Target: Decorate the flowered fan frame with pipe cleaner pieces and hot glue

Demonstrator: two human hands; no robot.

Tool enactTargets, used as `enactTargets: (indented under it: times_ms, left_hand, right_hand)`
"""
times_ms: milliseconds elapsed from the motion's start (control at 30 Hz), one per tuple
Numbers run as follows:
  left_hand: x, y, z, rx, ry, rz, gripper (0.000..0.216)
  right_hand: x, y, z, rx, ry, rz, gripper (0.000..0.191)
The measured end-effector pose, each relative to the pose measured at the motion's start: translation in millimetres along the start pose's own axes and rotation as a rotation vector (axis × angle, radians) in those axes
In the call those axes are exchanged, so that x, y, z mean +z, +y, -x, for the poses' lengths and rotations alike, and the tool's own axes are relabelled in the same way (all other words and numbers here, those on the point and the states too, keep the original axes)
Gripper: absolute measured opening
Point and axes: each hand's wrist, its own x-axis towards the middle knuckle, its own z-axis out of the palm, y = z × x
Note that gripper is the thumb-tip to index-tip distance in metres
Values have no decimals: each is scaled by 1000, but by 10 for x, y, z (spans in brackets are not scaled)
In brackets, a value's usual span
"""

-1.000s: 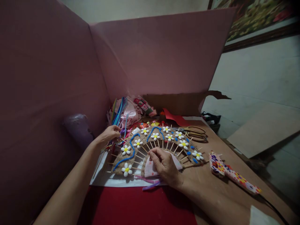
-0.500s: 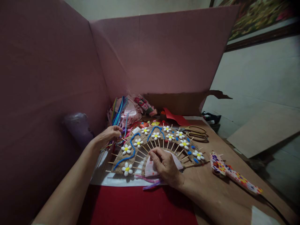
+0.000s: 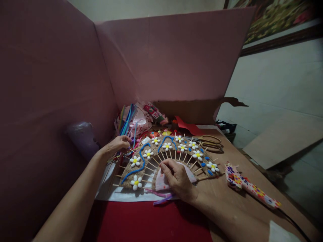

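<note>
A pink cardboard screen [image 3: 50, 84] is stood along the left and back of the table [image 3: 227, 198]. Low against its left panel a purple, shiny wrapped object [image 3: 82, 136] is seen. Just right of it, the left hand [image 3: 116, 145] is stretched out to the left end of the fan-shaped woven piece [image 3: 151, 153]; its fingers [image 3: 126, 140] are pinched narrowly together at that edge, beside the bundle of coloured pipe cleaners [image 3: 127, 121], but what is gripped between them cannot be made out.

The fan-shaped woven piece is laid flat on a white sheet [image 3: 111, 193] near the middle of the table, with a red sheet [image 3: 141, 222] in front of it. It is made of twine wound over wooden sticks and is dotted with white flowers [image 3: 135, 160], blue squiggles [image 3: 141, 158] and blue dots. Behind it a heap of pink scraps and packets [image 3: 148, 116] and a red paper piece [image 3: 188, 127] are piled against the screen.

At the inner curve of the arch, the right hand [image 3: 178, 179] is laid palm down on a small pink patterned cloth [image 3: 161, 183]; its fingers [image 3: 168, 165] are curled and pressed on the cloth and the sticks, holding them down. Purple and pink strands [image 3: 161, 198] are seen just beneath the hand.

Further right, scissors with golden handles [image 3: 210, 142] are placed just beyond the arch's far end, and a flower-patterned glue gun [image 3: 249, 188] is laid near the right edge, its cord running off toward the corner.
</note>
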Motion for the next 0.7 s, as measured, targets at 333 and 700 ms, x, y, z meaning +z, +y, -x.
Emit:
enactTargets:
  times_ms: [333, 700]
  left_hand:
    - [-17, -44, -35, -7, -31, -15, 31]
    - [-13, -54, -41, -3, -33, -26, 32]
  right_hand:
    - [7, 3, -1, -29, 13, 21, 19]
    - [14, 21, 0, -44, 25, 22, 19]
